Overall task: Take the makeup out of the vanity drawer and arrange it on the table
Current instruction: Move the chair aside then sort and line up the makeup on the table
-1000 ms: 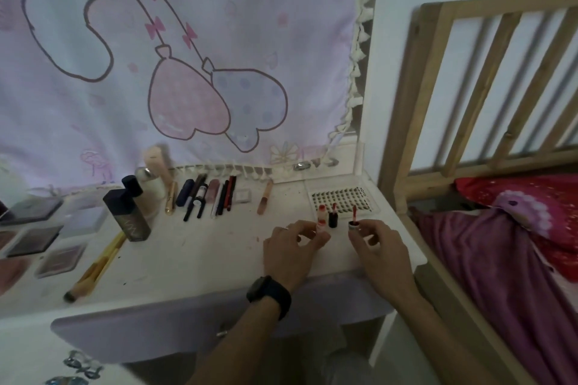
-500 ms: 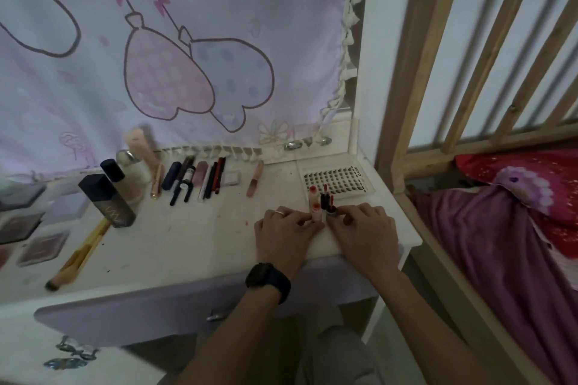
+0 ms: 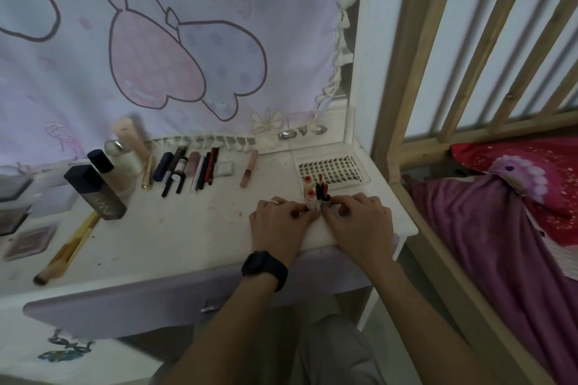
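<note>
Red-tipped lipsticks (image 3: 316, 197), apart a second ago, now stand clustered right of centre on the tabletop (image 3: 175, 228), your left hand (image 3: 278, 222) and right hand (image 3: 359, 222) each pinching one, so this group looks nearly arranged.

I'm in a bedroom at home — my white vanity tabletop (image 3: 175, 237), strewn with makeup (image 3: 187, 169), stands beside a wooden bed frame (image 3: 469, 134) with red floral pillow (image 3: 547, 162) and purple blanket (image 3: 500, 259); a cartoon-print cloth (image 3: 187, 56) hangs behind.
</note>
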Motion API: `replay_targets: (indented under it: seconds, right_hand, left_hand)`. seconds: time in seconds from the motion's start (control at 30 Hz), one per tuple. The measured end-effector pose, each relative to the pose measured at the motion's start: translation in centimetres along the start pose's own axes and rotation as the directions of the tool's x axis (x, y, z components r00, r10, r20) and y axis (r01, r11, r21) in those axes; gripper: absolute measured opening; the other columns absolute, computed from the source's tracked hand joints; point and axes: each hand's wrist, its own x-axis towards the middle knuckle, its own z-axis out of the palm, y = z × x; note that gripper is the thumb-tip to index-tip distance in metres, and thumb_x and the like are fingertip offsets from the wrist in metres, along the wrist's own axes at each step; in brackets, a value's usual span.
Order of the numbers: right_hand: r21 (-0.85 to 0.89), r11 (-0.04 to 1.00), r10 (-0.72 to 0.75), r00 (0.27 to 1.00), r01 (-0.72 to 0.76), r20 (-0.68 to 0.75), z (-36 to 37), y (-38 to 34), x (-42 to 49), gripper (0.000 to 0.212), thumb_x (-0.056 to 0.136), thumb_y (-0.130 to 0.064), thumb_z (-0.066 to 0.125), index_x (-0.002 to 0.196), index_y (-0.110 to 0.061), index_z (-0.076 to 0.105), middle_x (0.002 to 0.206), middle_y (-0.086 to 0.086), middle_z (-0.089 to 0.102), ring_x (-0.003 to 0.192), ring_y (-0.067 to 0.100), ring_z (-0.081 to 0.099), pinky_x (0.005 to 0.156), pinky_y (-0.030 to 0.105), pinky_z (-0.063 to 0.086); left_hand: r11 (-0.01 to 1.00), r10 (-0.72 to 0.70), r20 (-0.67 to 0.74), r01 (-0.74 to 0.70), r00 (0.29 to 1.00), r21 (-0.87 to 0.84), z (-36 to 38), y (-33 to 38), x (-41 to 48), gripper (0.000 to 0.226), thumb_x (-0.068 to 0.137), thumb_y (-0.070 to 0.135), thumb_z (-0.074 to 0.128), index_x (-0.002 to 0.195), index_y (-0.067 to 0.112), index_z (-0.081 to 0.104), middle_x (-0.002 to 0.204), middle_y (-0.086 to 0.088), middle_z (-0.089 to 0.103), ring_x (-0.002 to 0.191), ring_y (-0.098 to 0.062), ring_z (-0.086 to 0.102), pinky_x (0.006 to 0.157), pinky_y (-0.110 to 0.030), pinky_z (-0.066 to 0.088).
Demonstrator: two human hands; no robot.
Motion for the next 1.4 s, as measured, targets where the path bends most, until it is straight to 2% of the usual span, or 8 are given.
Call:
replay_targets:
  seconds: [0.43,0.63,0.8,0.93,1.07,1.2,1.3,1.4]
  right_hand:
    - [-0.007,1.000,-0.004,1.000,0.004,0.030,-0.3,0.1,0.0,0.023,0.090,-0.050,0.067,0.101,-0.032,0.077,0.088,-0.009,0.067,0.081,0.010,0.043,0.073,0.031,0.032]
    - [0.092,0.996,-0.014,0.997,0.007,0.070,-1.5,0.1,-0.9,0.030,0.090,-0.040,0.071,0.114,-0.022,0.071,0.100,-0.003,0.067,0.089,0.011,0.047,0.079,0.029,0.035]
    - [0.156,0.969,-0.190,0.981,0.193,-0.031,-1.1,-0.9,-4.9,0.009,0.088,-0.024,0.075,0.096,-0.019,0.074,0.096,0.000,0.067,0.088,0.018,0.060,0.076,0.036,0.053]
    - [0.125,0.867,-0.473,0.876,0.482,-0.096,1.3,-4.2,-5.7,0.025,0.092,-0.031,0.062,0.097,-0.012,0.078,0.103,0.005,0.075,0.095,0.022,0.068,0.081,0.036,0.057]
    - [0.108,0.868,-0.485,0.874,0.484,-0.023,3.4,-6.1,-5.3,0.026,0.096,-0.036,0.063,0.110,-0.018,0.077,0.115,0.000,0.074,0.107,0.019,0.066,0.093,0.039,0.054]
    - [0.082,0.873,-0.474,0.875,0.482,-0.096,4.3,-5.9,-5.6,0.029,0.097,-0.039,0.062,0.110,-0.018,0.078,0.114,-0.001,0.075,0.108,0.018,0.066,0.093,0.035,0.054]
    - [0.071,0.859,-0.496,0.859,0.507,-0.126,4.3,-5.8,-5.4,0.027,0.096,-0.037,0.066,0.108,-0.017,0.079,0.113,0.000,0.075,0.106,0.019,0.068,0.091,0.036,0.055]
    - [0.078,0.862,-0.490,0.862,0.501,-0.131,4.1,-6.0,-5.4,0.026,0.094,-0.036,0.068,0.108,-0.016,0.079,0.112,0.001,0.076,0.106,0.020,0.069,0.090,0.038,0.056]
  left_hand:
    - [0.999,0.004,0.066,-0.008,0.998,0.048,-0.6,0.2,0.3,0.040,0.082,0.069,0.060,0.100,0.037,0.076,0.075,0.012,0.052,0.085,-0.016,0.049,0.073,-0.030,0.040]
    - [0.999,0.028,0.123,-0.029,0.992,0.014,-2.0,-0.8,0.0,0.037,0.085,0.057,0.067,0.106,0.028,0.077,0.094,0.003,0.069,0.094,-0.017,0.055,0.086,-0.029,0.047]
    - [0.993,0.069,0.044,-0.073,0.997,0.098,-5.3,-4.8,0.2,0.026,0.092,0.049,0.061,0.104,0.031,0.074,0.095,0.008,0.068,0.095,-0.016,0.056,0.084,-0.033,0.050]
    - [0.991,-0.011,0.051,0.004,0.999,0.137,-7.7,-6.8,2.4,0.027,0.096,0.041,0.057,0.117,0.028,0.067,0.105,0.005,0.066,0.099,-0.018,0.058,0.088,-0.040,0.051]
    - [0.984,-0.068,0.095,0.051,0.993,0.168,-8.0,-7.5,4.1,0.032,0.095,0.040,0.058,0.124,0.028,0.062,0.120,0.000,0.062,0.111,-0.022,0.056,0.094,-0.043,0.049]
    - [0.975,-0.108,0.129,0.080,0.986,0.208,-6.8,-7.4,6.0,0.047,0.093,0.050,0.056,0.131,0.023,0.057,0.129,-0.004,0.060,0.119,-0.027,0.054,0.097,-0.045,0.048]
    - [0.946,-0.160,0.143,0.111,0.977,0.305,-5.7,-7.1,7.5,0.054,0.093,0.055,0.049,0.131,0.017,0.057,0.123,-0.008,0.062,0.115,-0.030,0.054,0.096,-0.044,0.047]
    - [0.901,-0.122,0.144,0.048,0.982,0.431,-5.0,-7.2,8.6,0.047,0.101,0.052,0.034,0.121,0.021,0.064,0.099,-0.009,0.067,0.094,-0.030,0.059,0.086,-0.040,0.049]
